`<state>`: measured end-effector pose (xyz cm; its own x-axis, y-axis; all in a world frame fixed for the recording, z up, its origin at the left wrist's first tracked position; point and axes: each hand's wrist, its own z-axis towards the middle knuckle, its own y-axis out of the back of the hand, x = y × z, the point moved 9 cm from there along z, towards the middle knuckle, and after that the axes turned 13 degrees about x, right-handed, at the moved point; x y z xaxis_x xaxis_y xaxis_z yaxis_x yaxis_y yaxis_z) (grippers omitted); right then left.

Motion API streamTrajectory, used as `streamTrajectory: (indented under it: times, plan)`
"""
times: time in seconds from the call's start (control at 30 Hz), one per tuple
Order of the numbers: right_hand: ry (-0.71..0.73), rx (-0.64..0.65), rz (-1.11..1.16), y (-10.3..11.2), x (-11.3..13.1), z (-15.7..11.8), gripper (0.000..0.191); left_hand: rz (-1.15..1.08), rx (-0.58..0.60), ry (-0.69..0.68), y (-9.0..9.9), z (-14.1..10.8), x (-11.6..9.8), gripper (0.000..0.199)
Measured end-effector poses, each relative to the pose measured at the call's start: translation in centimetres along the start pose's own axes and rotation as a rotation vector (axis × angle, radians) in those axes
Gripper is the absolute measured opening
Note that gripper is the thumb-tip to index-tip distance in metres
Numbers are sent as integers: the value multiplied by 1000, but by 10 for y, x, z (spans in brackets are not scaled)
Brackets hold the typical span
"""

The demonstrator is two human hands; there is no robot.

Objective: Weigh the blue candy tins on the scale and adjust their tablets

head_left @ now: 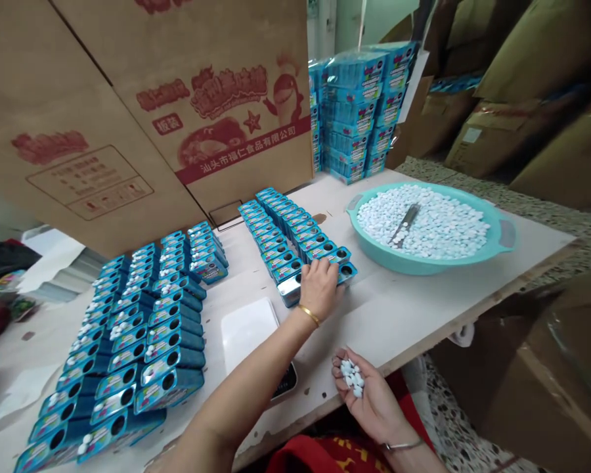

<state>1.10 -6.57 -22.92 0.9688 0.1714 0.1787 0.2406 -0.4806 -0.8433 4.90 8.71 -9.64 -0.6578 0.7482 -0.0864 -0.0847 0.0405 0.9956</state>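
The left hand (319, 289), a gold bangle (309, 316) on its wrist, lies open-fingered over the near end of a double row of blue mint tins (280, 230), fingers draped across the tin tops; whether it is gripping one cannot be told from this view. A silver-faced tin (289, 290) sits just beside the fingers, and the round openings in that row show dark. The right hand (359, 396) is cupped palm-up just above the bench edge, holding a small heap of white mints (350, 376) close together in the palm.

Left of the row stands a larger block of blue tins (128, 341) on the bench (389, 315), some with mints showing at their openings. To the right, a turquoise plastic basin (374, 257) holds loose mints (438, 226) and a metal scoop (404, 223). Behind rise a printed cardboard carton (211, 112) and shrink-wrapped blue packs (354, 112).
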Motion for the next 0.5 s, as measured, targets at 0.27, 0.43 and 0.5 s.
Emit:
streamTrajectory:
  times: [0.27, 0.43, 0.5]
  plan:
    - [-81, -59, 0, 14, -8, -10, 9, 85, -107, 419, 55, -23, 138, 40]
    - [-97, -82, -34, 15, -12, -10, 12, 217, 81, 807, 71, -75, 274, 25]
    - [-84, -70, -33, 13, -13, -8, 12, 236, 137, 788, 64, -84, 291, 18]
